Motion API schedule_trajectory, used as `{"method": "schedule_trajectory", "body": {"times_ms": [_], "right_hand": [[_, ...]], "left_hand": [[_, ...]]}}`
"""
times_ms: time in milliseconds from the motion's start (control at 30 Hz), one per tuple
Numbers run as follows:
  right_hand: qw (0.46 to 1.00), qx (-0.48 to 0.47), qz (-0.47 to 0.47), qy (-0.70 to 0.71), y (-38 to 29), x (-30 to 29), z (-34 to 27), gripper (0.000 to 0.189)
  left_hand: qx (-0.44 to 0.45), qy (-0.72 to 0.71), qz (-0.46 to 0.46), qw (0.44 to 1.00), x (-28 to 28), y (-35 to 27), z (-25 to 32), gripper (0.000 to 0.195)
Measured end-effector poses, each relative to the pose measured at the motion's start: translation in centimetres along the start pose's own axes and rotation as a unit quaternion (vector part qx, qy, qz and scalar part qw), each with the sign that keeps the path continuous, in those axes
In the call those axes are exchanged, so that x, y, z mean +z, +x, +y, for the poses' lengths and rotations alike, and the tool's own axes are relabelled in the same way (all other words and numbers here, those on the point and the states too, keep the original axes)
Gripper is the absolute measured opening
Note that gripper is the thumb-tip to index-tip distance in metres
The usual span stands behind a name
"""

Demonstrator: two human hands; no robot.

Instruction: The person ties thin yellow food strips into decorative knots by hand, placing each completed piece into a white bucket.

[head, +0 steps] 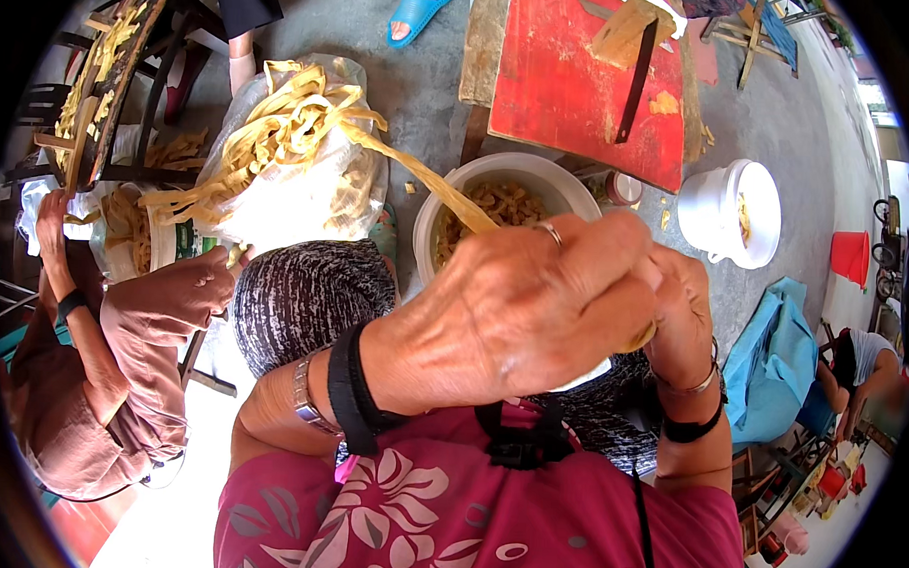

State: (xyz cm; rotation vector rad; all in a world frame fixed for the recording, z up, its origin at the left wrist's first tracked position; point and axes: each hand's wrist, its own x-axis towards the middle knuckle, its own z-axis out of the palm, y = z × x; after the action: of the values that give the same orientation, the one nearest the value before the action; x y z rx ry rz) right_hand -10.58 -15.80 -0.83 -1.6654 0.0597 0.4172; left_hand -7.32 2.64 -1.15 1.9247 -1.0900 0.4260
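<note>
My left hand (514, 308) is raised over my lap, closed on a long yellow strip (428, 174). That strip runs from a heap of similar strips (287, 128) on a clear plastic bag (292, 207) to my fingers. Against the left fingertips, my right hand (680, 314) is pinched closed. A bit of yellow material (642, 337) shows between the hands; the fingers hide most of it. Beyond them, partly covered by my left hand, stands a white tub (424, 234) holding many small curled or knotted yellow pieces (506, 202).
A red-topped bench (544, 77) carries a wooden block (621, 38) and dark metal blade (638, 87). Right of the tub is a white bucket (701, 206), near blue cloth (771, 363). A co-worker (146, 311) sits close on the left; another person (868, 362) is far right.
</note>
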Motion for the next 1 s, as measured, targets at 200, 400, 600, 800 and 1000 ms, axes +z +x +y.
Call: {"method": "schedule_trajectory", "body": {"times_ms": [200, 400, 600, 800, 1000], "right_hand": [[0.989, -0.002, -0.144, -0.025, 0.6, -1.2, -0.1, 0.031], [0.972, -0.188, -0.141, 0.020, 1.0, -1.4, 1.5, 0.040], [0.982, -0.171, -0.078, -0.008, 0.8, -1.8, 0.9, 0.028], [0.978, -0.189, -0.084, -0.001, 1.0, -1.7, 1.6, 0.029], [0.985, -0.134, -0.101, 0.044, 0.8, -1.6, 2.6, 0.032]], "left_hand": [[-0.069, -0.062, -0.140, 0.986, -1.0, -0.3, -0.4, 0.027], [-0.290, -0.577, -0.126, 0.753, -1.5, -0.5, -1.7, 0.026], [-0.332, -0.599, -0.070, 0.726, -0.3, -0.1, -0.8, 0.040], [-0.337, -0.589, -0.068, 0.731, -0.1, 0.0, -1.6, 0.039], [-0.120, -0.204, -0.145, 0.961, 0.5, -0.1, -2.8, 0.052]]}}
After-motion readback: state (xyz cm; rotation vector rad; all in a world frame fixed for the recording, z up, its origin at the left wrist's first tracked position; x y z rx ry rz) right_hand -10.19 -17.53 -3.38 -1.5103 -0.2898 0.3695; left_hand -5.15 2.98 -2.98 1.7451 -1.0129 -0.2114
